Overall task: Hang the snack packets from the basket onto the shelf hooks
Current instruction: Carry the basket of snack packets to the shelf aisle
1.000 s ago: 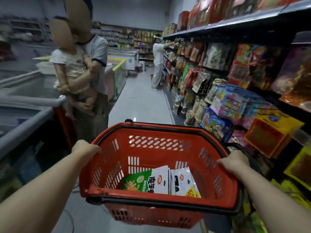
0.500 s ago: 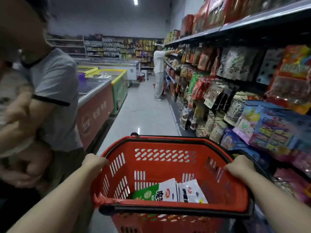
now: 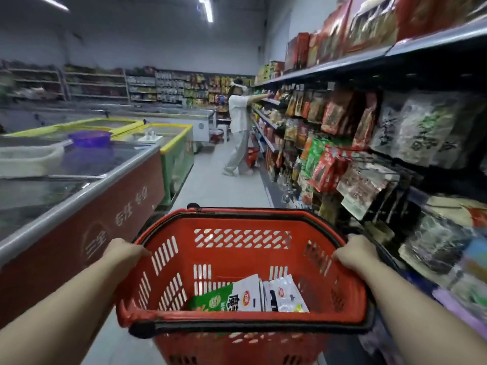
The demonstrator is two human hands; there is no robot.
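A red plastic basket (image 3: 242,316) with black handles is held out in front of me. My left hand (image 3: 123,252) grips its left rim and my right hand (image 3: 355,252) grips its right rim. Inside lie snack packets: a green and white one (image 3: 226,296) and a white one (image 3: 286,295) beside it. The shelf (image 3: 369,143) with hooks full of hanging snack bags runs along my right side.
A red chest freezer (image 3: 87,219) lines the aisle on my left, with a green and yellow one (image 3: 176,151) behind it. A person in white (image 3: 238,130) stands further down the aisle at the shelf, a red basket by their feet. The grey floor (image 3: 218,185) stretches between us.
I have walked forward along the aisle with the basket. The person carrying a child on my left has passed out of view. Both hands keep their grip on the rims.
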